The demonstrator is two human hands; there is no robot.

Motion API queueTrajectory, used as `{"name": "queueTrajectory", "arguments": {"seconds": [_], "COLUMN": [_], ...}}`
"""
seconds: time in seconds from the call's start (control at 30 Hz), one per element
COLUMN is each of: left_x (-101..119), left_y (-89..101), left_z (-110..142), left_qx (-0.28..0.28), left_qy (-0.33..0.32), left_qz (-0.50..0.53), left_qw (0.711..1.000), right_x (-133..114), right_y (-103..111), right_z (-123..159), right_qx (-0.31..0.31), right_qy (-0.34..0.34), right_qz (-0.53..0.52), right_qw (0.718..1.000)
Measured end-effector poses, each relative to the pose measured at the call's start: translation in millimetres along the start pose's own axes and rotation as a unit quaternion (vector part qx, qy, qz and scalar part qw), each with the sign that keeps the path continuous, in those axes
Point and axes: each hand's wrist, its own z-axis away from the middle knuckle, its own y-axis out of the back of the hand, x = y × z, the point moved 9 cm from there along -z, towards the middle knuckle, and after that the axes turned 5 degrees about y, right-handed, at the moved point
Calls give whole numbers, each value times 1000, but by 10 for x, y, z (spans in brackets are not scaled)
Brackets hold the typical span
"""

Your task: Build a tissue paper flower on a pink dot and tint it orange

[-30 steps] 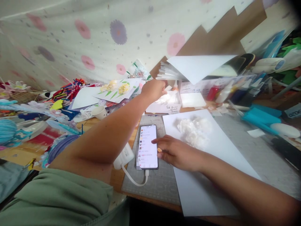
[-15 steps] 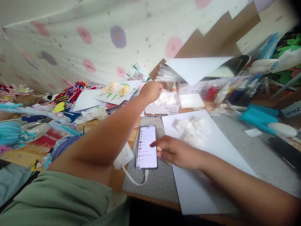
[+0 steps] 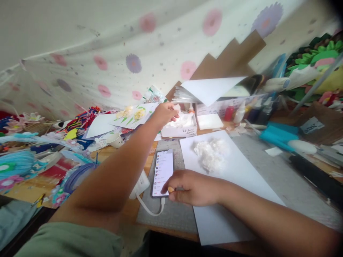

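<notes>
My left hand (image 3: 164, 116) is stretched over a white box (image 3: 184, 132) full of white scraps, its fingers pinching a small white paper piece (image 3: 177, 107). Low on the lit screen of a phone (image 3: 164, 171), the index finger of my right hand (image 3: 191, 187) rests on or just above the glass. Tucked between that hand's thumb and fingers is a small thing with an orange tip (image 3: 170, 189); the rest of it is hidden. Beyond the right wrist, a fluffy white paper flower cluster (image 3: 211, 153) lies on a large white sheet (image 3: 241, 189).
A white power bank (image 3: 140, 185) is cabled to the phone. Sheets with yellow paper flowers (image 3: 139, 114) lie at the back left, near a paper cup (image 3: 114, 140). Paint bottles (image 3: 239, 112) and a turquoise item (image 3: 278, 135) stand right. A grey cutting mat (image 3: 177, 217) lies underneath.
My left hand has lifted from the box with a white piece between its fingers. My right index finger has moved down the phone screen toward its bottom edge. The camera view has tilted up.
</notes>
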Motion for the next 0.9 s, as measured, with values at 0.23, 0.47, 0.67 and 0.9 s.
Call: {"name": "queueTrajectory", "arguments": {"seconds": [0.23, 0.47, 0.67, 0.9], "left_x": [37, -48, -155, -185], "left_y": [-150, -802, -1211, -1233], "left_z": [720, 1535, 1898, 1975], "left_qx": [-43, -59, -63, -96], "left_qy": [21, 65, 93, 55], "left_qz": [180, 282, 328, 288], "left_qw": [982, 955, 938, 951], "right_x": [135, 289, 449, 437], "right_y": [958, 1051, 805, 835], "right_z": [379, 879, 1124, 1167], "right_qx": [273, 380, 357, 351], "right_qy": [-35, -46, -121, -139], "right_qz": [-195, -260, -273, -262], "right_qw": [941, 886, 885, 888]}}
